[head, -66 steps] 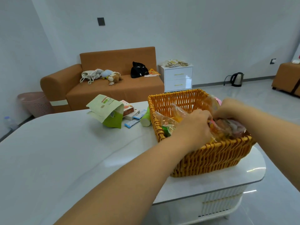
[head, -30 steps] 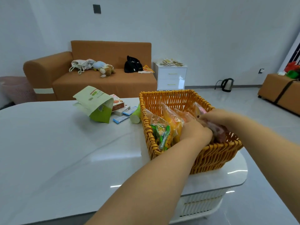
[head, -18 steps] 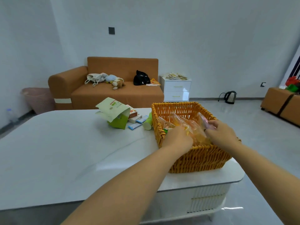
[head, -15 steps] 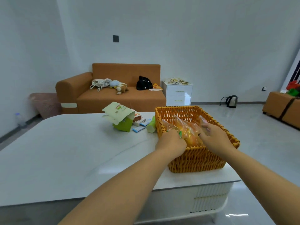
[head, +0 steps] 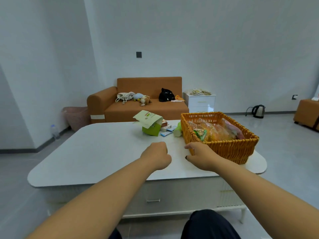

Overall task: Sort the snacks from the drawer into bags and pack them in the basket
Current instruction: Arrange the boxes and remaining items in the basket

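Observation:
An orange wicker basket (head: 224, 149) stands on the right end of the white table (head: 103, 152). Clear bags of snacks (head: 215, 131) in orange, green and pink lie packed inside it. My right hand (head: 201, 156) hovers over the table at the basket's near left corner, fingers relaxed and spread, holding nothing. To its left my left hand (head: 156, 155) hangs over the table with its fingers curled into a fist, also holding nothing. Neither hand is inside the basket.
Left of the basket lie an opened green box (head: 152, 127), small snack boxes and blue packets (head: 166, 132), and a tipped green cup (head: 177, 131). A drawer front (head: 153, 195) sits under the tabletop. A brown sofa (head: 143, 104) and white cabinet (head: 201, 102) stand behind.
Both hands have come out of the basket and let go of the snack bags. They now sit over the table to the basket's left. The camera has pulled back.

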